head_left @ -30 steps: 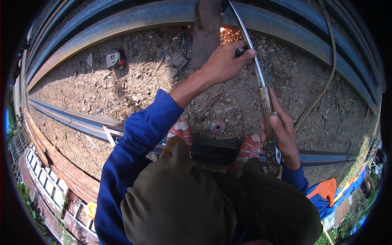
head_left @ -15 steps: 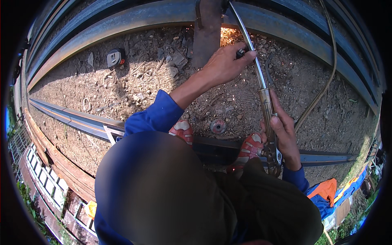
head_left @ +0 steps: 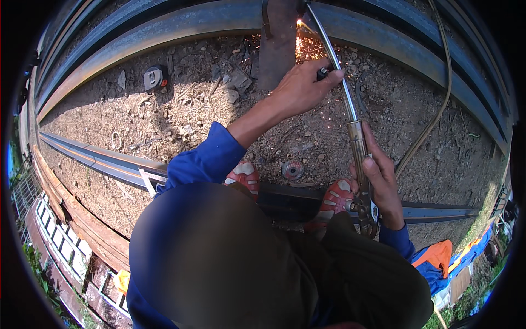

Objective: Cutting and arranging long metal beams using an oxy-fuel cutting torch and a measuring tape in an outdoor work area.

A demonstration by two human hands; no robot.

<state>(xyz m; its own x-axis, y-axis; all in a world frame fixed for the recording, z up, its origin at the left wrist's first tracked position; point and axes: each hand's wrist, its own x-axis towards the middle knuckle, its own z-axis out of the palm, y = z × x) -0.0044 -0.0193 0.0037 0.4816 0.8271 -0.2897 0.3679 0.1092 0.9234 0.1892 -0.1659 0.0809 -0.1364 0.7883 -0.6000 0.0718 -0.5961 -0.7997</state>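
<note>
In my right hand is the brass handle of a cutting torch, fingers wrapped around it. Its long silver tube slants away to the far left, and its head is at the far edge beside a brown steel plate. Bright sparks spray beside the plate's right edge, with a bright spot at that edge. My left hand is closed on a small black object that looks like a lighter. The left thumb touches the torch tube, partway along it.
Long steel beams curve across the far side. A tape measure lies on the gravel ground at left, and a round disc between my red shoes. A hose runs along the right. Another beam crosses nearer.
The sparks have shifted; a bright spot and streak now show at the plate's right edge. The torch head has moved slightly left. My hands stay nearly in place.
</note>
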